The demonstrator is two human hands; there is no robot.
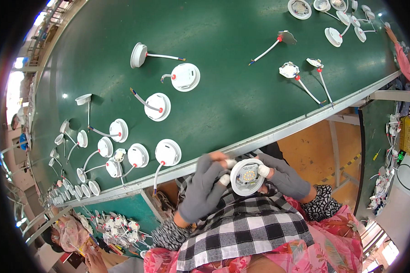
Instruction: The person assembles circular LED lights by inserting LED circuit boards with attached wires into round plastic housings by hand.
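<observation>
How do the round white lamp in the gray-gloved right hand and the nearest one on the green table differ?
The held lamp shows a board with yellow dots; the resting lamp shows its white back. The held lamp is off the green table; the resting lamp lies on it, white cable visible. Both are round.

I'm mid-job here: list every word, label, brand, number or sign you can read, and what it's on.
No text can be read with confidence in this view.
Circuit board inside the round white lamp at the right hand: fine print, too small to read.
White lamp housings on the green table: any marks are too small to read.
Floor tape: black-and-yellow stripes, no words to make out.
</observation>
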